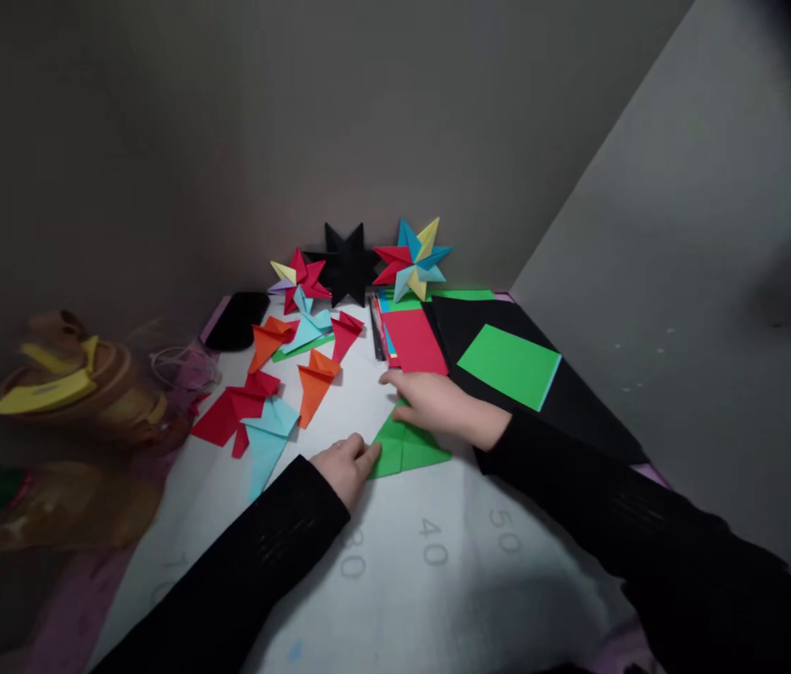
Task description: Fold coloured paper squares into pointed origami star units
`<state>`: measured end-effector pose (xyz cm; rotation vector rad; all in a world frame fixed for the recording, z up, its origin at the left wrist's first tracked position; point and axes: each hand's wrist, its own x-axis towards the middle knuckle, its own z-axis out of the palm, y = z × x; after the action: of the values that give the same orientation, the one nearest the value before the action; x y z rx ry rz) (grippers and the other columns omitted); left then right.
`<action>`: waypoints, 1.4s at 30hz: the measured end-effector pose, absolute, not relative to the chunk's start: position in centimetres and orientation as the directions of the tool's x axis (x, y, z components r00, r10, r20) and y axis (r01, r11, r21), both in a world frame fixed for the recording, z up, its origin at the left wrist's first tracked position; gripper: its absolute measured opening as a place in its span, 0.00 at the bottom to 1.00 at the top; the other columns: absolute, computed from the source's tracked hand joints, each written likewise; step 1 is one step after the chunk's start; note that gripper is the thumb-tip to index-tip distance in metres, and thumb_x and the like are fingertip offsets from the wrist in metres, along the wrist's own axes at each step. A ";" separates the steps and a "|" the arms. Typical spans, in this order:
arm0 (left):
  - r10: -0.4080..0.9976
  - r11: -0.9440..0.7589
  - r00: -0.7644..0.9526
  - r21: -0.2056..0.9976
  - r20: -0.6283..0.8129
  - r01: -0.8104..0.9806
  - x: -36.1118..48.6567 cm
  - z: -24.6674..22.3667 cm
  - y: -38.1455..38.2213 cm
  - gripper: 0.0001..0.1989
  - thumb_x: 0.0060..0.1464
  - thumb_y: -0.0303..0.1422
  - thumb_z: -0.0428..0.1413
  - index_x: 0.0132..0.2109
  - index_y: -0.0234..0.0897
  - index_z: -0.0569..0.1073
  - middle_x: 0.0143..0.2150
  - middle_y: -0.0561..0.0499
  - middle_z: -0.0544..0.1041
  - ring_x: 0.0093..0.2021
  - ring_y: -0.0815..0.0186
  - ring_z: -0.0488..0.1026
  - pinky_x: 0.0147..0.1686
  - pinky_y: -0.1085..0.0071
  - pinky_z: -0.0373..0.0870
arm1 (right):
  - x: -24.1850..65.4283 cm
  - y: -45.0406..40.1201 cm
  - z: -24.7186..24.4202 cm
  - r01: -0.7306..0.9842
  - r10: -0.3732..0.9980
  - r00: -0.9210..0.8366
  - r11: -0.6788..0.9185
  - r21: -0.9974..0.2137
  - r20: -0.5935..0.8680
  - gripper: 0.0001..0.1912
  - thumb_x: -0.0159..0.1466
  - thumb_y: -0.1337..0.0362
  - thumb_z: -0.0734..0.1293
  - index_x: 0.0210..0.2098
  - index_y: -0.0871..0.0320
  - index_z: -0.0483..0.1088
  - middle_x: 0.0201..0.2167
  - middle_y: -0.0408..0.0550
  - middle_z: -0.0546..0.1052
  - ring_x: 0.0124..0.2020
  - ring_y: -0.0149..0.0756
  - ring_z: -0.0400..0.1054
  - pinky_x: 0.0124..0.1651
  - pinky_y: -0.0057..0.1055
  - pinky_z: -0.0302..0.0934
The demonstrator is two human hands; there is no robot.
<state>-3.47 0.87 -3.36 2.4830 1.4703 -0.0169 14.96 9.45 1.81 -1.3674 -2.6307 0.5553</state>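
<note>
A folded green paper (405,454) lies on the white tabletop, with crease lines across its near part. My left hand (345,471) is at its left corner, fingers curled and fingertips holding the edge down. Over its far corner my right hand (441,404) grips the paper, the thumb on it and the index finger reaching past; the palm hides that corner. Left of my hands are folded paper pieces: an orange one (317,382), a light blue one (270,435) and red ones (233,412).
Three paper stars lean by the wall: a black one (344,264), a multicoloured one (415,260) and a smaller red one (300,281). Red sheets (415,341) lie ahead. Green sheets (507,360) rest on black paper (578,421) at right. A phone-like black object (237,320) and a pot (96,393) are at left.
</note>
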 end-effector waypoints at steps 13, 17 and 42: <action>0.846 -0.504 0.487 -0.029 -0.216 0.863 -1.8 -2.4 0.6 0.23 0.57 0.23 0.41 0.60 0.27 0.59 0.39 0.39 0.71 0.37 0.57 0.70 0.28 0.66 0.69 | 16.3 5.2 -2.5 0.528 0.949 -0.293 0.264 -0.808 0.118 0.12 0.57 0.67 0.63 0.41 0.58 0.69 0.36 0.46 0.75 0.36 0.35 0.69 0.40 0.32 0.62; 0.848 -0.507 0.486 -0.055 -0.210 0.860 -1.4 -2.1 0.5 0.26 0.53 0.22 0.44 0.60 0.26 0.58 0.38 0.39 0.70 0.35 0.56 0.70 0.24 0.65 0.68 | 16.0 5.4 -2.7 0.527 0.954 -0.272 0.256 -0.810 0.125 0.19 0.56 0.67 0.64 0.49 0.56 0.65 0.38 0.48 0.74 0.40 0.37 0.68 0.43 0.33 0.61; 0.860 -0.497 0.491 -0.017 -0.141 0.867 -1.7 -3.6 0.0 0.23 0.57 0.24 0.42 0.59 0.24 0.59 0.37 0.40 0.72 0.37 0.56 0.71 0.26 0.65 0.68 | 16.9 4.2 -3.6 0.398 0.701 -0.662 0.629 -0.668 0.266 0.24 0.45 0.82 0.55 0.38 0.59 0.66 0.44 0.54 0.73 0.46 0.37 0.66 0.47 0.38 0.63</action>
<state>-1.72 0.00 -3.63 2.6627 1.5444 -0.2022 16.93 4.24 -3.63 -0.8613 -2.3394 0.7866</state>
